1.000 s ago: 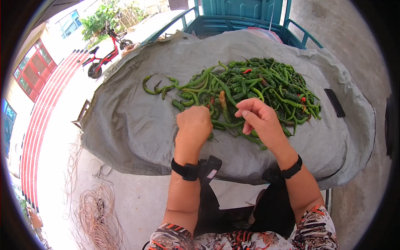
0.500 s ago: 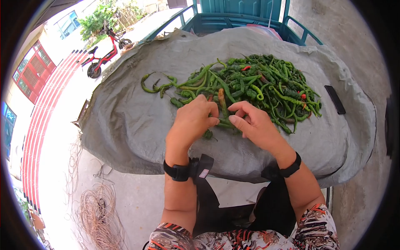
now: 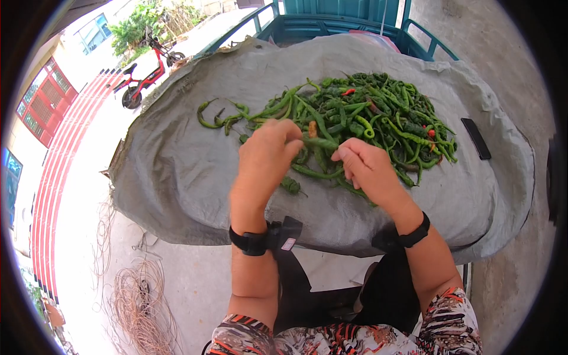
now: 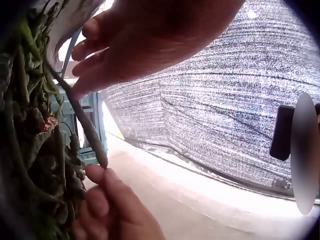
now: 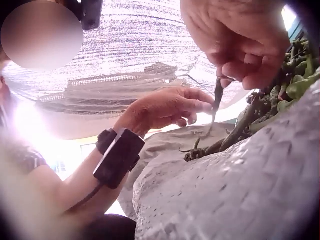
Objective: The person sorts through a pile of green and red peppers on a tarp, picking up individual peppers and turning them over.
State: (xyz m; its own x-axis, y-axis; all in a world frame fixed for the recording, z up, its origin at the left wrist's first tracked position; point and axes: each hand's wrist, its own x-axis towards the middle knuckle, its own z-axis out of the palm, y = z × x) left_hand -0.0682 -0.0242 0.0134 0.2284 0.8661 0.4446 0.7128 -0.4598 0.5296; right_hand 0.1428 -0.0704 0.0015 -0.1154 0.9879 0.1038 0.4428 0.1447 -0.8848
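One long green pepper (image 3: 320, 142) spans the space between both hands, in front of the pile. The right hand (image 3: 374, 171) pinches one end with thumb and fingers; in the left wrist view its fingertips grip the pepper (image 4: 86, 122) from below. At the pepper's other end is the left hand (image 3: 263, 163), thumb and index finger bent toward it. In the right wrist view, the left hand (image 5: 162, 109) meets the pepper (image 5: 217, 97) with its fingertips, just below the right hand (image 5: 242, 40). Part of the left hand's contact is hidden.
A large pile of green peppers (image 3: 390, 112) with a few red ones lies on a grey sheet (image 3: 189, 177). Several peppers lie apart at its left. A black phone (image 3: 475, 139) rests at the right. Behind stands a blue cart bed (image 3: 337, 26).
The left hand has turned and moved up and left. The right hand has shifted slightly right and now grips a pepper, which is raised between the hands.
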